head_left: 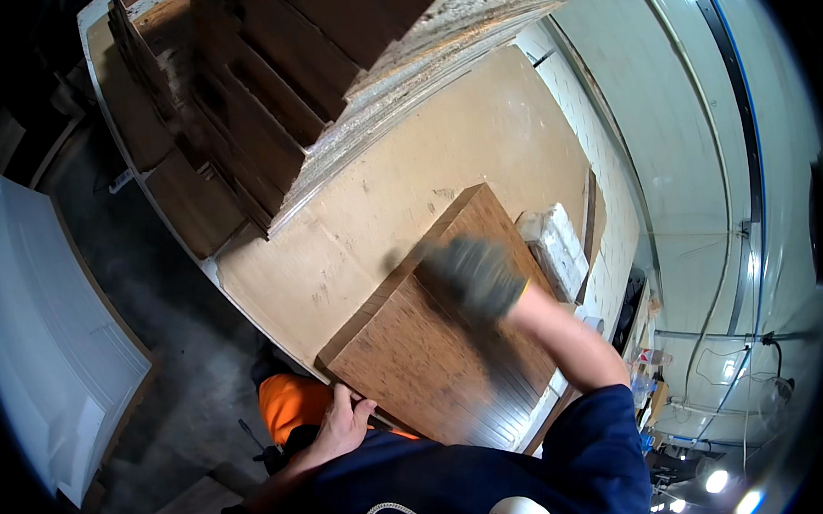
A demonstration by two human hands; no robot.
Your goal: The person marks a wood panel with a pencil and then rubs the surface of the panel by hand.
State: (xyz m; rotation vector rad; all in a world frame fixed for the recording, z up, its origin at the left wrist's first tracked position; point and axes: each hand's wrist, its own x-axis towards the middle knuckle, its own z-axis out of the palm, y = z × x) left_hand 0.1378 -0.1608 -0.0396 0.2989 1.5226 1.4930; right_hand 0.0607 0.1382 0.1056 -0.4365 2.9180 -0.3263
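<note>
A brown wood-grain panel (435,366) lies at a slant on the tan worktop in front of me. Its thick side faces left; whether it is one piece or a stack I cannot tell. My bare left hand (345,423) grips its near left edge by the corner, fingers closed and thumb on top. Over the panel's far half is my right hand (477,277), in a dark grey-green work glove. Motion smears that hand, so its fingers and anything in them are unclear. A white wrapped bundle (558,251) rests just right of the panel.
Tall stacks of dark brown boards (266,89) with rough pale edges stand on the far side of the worktop (338,251). At left, beyond a strip of grey floor, are large white panels (57,337). A pale wall (691,134) with cables rises at right.
</note>
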